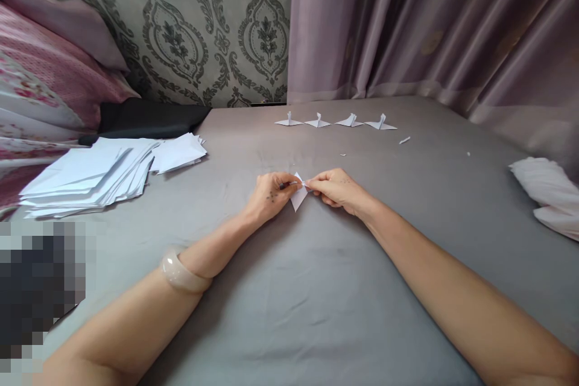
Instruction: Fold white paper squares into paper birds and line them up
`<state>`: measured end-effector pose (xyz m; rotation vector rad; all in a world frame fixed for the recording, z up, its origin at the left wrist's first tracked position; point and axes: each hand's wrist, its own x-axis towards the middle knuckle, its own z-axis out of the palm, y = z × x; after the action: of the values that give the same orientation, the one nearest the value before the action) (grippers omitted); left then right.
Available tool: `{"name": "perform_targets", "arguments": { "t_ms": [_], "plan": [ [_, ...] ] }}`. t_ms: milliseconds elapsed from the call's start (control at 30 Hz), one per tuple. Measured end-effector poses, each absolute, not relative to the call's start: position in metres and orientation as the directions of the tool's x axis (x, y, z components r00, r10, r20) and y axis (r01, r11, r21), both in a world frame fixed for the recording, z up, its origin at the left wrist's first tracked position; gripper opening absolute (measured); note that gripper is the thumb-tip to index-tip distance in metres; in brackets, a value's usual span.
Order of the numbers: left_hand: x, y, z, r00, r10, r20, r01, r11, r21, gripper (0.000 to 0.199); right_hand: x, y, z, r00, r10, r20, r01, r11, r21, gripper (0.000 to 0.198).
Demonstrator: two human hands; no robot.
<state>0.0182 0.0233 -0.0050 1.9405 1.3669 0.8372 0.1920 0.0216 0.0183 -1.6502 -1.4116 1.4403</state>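
Between my two hands is a small folded white paper piece (pixel 297 200), with pointed ends, held just over the grey sheet. My left hand (pixel 271 194) pinches it from the left, thumb and forefinger closed on it. From the right, my right hand (pixel 337 187) grips its upper part in a closed pinch, the fingertips of both hands almost meeting. The fingers hide part of the folds. Farther back stands a row of several folded paper cranes (pixel 319 121) with spread wings.
A large stack of white paper sheets (pixel 85 175) lies at the left, with a smaller paper stack (pixel 178 152) beside it. Behind them is a black item (pixel 149 117). Paper scraps (pixel 404 140) lie right of the cranes. A crumpled white cloth (pixel 545 190) is at the right edge.
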Motion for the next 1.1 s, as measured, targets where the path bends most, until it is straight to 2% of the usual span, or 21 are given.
{"name": "perform_targets", "arguments": {
  "t_ms": [133, 500, 667, 767, 833, 933, 1100],
  "plan": [
    [0.018, 0.022, -0.005, 0.290, 0.941, 0.173, 0.550, -0.312, 0.775, 0.023, 0.192, 0.021, 0.018, -0.115, 0.923, -0.368, 0.350, -0.309, -0.884, 0.013],
    [0.017, 0.024, -0.009, 0.248, 0.960, 0.126, 0.513, -0.241, 0.824, 0.025, 0.192, 0.021, 0.016, -0.098, 0.920, -0.380, 0.277, -0.341, -0.898, 0.019],
    [0.015, 0.029, -0.014, 0.198, 0.967, 0.159, 0.469, -0.236, 0.851, 0.022, 0.195, 0.023, 0.009, -0.036, 0.937, -0.346, 0.196, -0.333, -0.922, 0.012],
    [0.013, 0.031, -0.016, 0.188, 0.966, 0.179, 0.445, -0.246, 0.861, 0.021, 0.197, 0.023, 0.004, -0.015, 0.962, -0.274, 0.168, -0.267, -0.949, 0.010],
    [0.013, 0.031, -0.015, 0.189, 0.964, 0.187, 0.445, -0.254, 0.859, 0.022, 0.198, 0.022, 0.001, -0.054, 0.982, -0.182, 0.198, -0.168, -0.966, 0.017],
    [0.014, 0.030, -0.013, 0.194, 0.962, 0.192, 0.457, -0.262, 0.850, 0.021, 0.199, 0.021, -0.001, -0.134, 0.990, -0.039, 0.319, 0.005, -0.948, 0.029],
    [0.015, 0.028, -0.011, 0.212, 0.955, 0.208, 0.471, -0.286, 0.834, 0.019, 0.196, 0.023, -0.004, -0.178, 0.982, 0.054, 0.484, 0.136, -0.864, 0.027]
  ]
}}
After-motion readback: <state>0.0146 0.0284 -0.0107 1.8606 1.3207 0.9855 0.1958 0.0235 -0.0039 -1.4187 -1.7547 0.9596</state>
